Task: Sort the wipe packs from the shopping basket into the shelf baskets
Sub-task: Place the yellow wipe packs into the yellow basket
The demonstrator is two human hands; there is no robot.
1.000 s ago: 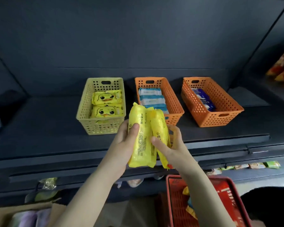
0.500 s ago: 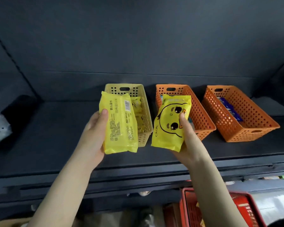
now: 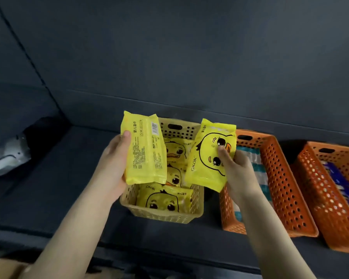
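Note:
My left hand (image 3: 111,164) grips a yellow wipe pack (image 3: 144,150) with its printed back toward me, held over the left side of the yellow shelf basket (image 3: 161,215). My right hand (image 3: 237,170) holds a second yellow pack (image 3: 205,158) showing a duck face, over the basket's right side. Several duck packs (image 3: 164,202) lie inside the yellow basket. The middle orange basket (image 3: 280,190) holds blue-and-white striped packs (image 3: 257,164). The right orange basket (image 3: 318,188) holds dark blue packs (image 3: 338,178). The shopping basket is out of view.
The three baskets stand on a dark shelf (image 3: 54,182) with a dark back wall. A white and black object (image 3: 6,156) lies at the shelf's far left. A brown cardboard edge (image 3: 0,268) shows at the bottom left.
Both hands have moved forward with their packs, now hovering over the yellow basket. The view has moved closer and tilted down into the baskets, and the red shopping basket has left the frame.

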